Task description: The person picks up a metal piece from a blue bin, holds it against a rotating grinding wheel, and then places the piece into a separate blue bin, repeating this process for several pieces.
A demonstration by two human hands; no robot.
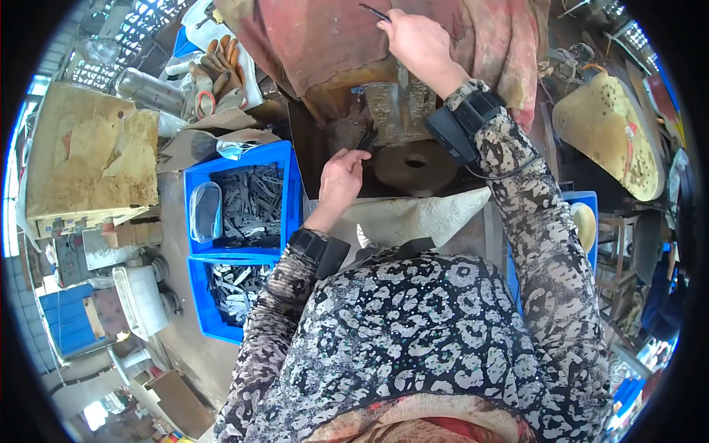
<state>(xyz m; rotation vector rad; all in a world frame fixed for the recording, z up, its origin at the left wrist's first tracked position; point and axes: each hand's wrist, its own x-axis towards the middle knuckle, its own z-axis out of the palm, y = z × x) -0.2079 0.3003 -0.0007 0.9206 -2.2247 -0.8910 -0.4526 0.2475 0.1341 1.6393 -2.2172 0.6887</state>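
My right hand [419,46] is raised at the far side, closed around a thin dark strip [374,12] that points out to the left. Below it, my left hand [342,181] has its fingers curled together over the edge of a dark work recess. Just beyond those fingertips is a small dark piece [367,137]; whether the fingers grip it is hard to make out. A round dark disc [415,168] with a central hole lies to the right of my left hand. Behind it stands a worn, crusted metal block [399,111].
Two blue bins [190,295] hold many flat metal strips at my left; a clear plastic container [206,212] sits in the farther one. Stained reddish cloth [325,44] drapes over the far side. Work gloves [219,74] lie at the far left. Another blue bin [591,198] stands right.
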